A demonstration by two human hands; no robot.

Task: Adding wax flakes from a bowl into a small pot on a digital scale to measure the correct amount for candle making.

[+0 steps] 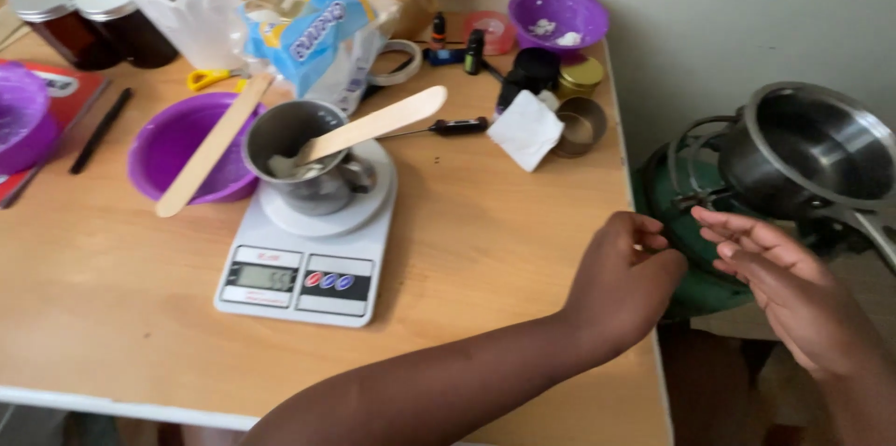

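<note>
My left hand [623,280] reaches past the right edge of the wooden table [485,250], fingers curled against a green gas burner [695,250]. My right hand [784,283] hovers beside it, fingers apart, holding nothing. A steel saucepan [812,152] sits on the burner's stand. Whether my left hand grips anything is hidden. On the table, a white kitchen scale [303,269] carries a steel cup [299,152] with a wooden stick [369,126] resting in it.
A purple bowl [177,147] holds a second wooden stick [215,146]. Jars [84,17], a blue-and-white bag [313,26], a thermometer probe [448,126], a folded white tissue [525,129], small tins [579,101] and another purple bowl [558,15] crowd the back.
</note>
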